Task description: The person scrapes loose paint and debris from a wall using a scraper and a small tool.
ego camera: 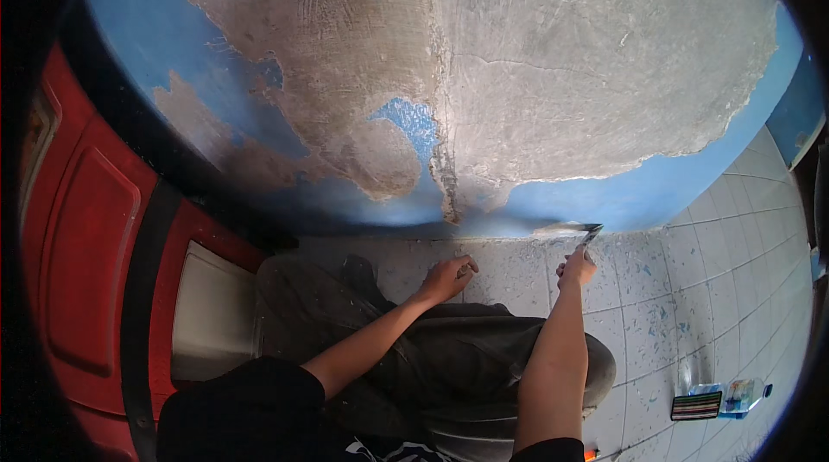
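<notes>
My right hand (575, 268) grips a paint scraper (592, 233). Its blade meets the foot of the blue painted wall (576, 200), beside a pale scraped strip (554, 229) just above the floor. Over my knees, my left hand (448, 278) hangs with curled fingers. A small brownish patch shows between them, too small to tell whether it is something held. Higher up, a wide area of bare grey plaster (583, 86) lies exposed, with ragged paint edges around it. A rough vertical seam (442, 132) divides the plaster, and a blue paint remnant (414, 122) clings left of it.
Blue paint flakes (660, 316) litter the white floor tiles (725, 255) to the right. A clear plastic bottle (741, 396) lies there beside a dark striped object (696, 406). Close on the left stands a red panelled door (94, 268). An orange item (590, 455) peeks out near my right arm.
</notes>
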The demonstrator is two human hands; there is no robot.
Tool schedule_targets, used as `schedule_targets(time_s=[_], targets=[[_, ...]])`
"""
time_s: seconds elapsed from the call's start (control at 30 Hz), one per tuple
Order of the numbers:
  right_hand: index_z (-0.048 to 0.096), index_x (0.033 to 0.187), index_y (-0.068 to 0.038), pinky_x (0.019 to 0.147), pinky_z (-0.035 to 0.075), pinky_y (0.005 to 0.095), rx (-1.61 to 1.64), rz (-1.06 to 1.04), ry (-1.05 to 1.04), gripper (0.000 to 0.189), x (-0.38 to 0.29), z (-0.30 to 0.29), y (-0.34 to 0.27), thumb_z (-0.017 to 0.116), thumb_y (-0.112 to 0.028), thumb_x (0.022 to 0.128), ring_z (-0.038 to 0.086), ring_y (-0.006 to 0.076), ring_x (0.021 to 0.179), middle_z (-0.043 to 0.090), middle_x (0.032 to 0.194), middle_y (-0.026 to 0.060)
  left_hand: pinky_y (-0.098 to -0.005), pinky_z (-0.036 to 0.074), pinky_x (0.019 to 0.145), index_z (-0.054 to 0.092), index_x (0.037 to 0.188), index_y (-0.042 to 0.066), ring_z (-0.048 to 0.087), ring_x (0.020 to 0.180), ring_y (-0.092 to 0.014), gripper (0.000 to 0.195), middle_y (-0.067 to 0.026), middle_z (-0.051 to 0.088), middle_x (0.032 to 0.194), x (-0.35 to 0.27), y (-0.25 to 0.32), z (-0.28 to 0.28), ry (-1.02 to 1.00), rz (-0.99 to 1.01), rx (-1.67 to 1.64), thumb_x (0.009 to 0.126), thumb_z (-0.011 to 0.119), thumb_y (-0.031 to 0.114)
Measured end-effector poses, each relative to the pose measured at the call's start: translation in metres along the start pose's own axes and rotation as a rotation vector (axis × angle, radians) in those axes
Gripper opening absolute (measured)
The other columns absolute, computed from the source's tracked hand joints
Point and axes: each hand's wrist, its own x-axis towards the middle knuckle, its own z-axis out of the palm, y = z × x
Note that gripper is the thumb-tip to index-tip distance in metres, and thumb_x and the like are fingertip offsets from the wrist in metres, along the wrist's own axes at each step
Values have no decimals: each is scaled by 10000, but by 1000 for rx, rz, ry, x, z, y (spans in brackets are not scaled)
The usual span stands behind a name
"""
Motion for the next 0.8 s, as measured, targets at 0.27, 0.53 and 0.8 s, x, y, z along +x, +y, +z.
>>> schedule_targets(time_s=[0.27,0.53,0.8], targets=[[571,711,16,289,349,296,-168,-77,67,294,29,3,14,484,-243,820,479,173,370,541,567,109,-363,415,555,596,885,91,556,584,-262,128,-109,548,616,-4,-7,6,62,18,-37,784,526,128],[566,668,15,297,390,301,-229,-80,88,305,7,6,0,525,-255,805,517,196,384,557,561,111,-372,442,597,608,891,109,591,666,-271,141,-111,584,688,-5,-5,-3,70,1,-7,792,528,169],[565,657,21,294,393,307,-306,-94,84,291,43,-3,8,527,-233,793,529,199,394,555,559,116,-363,437,583,606,887,101,581,631,-263,136,-101,569,643,-12,-11,1,18,27,-8,780,531,138]])
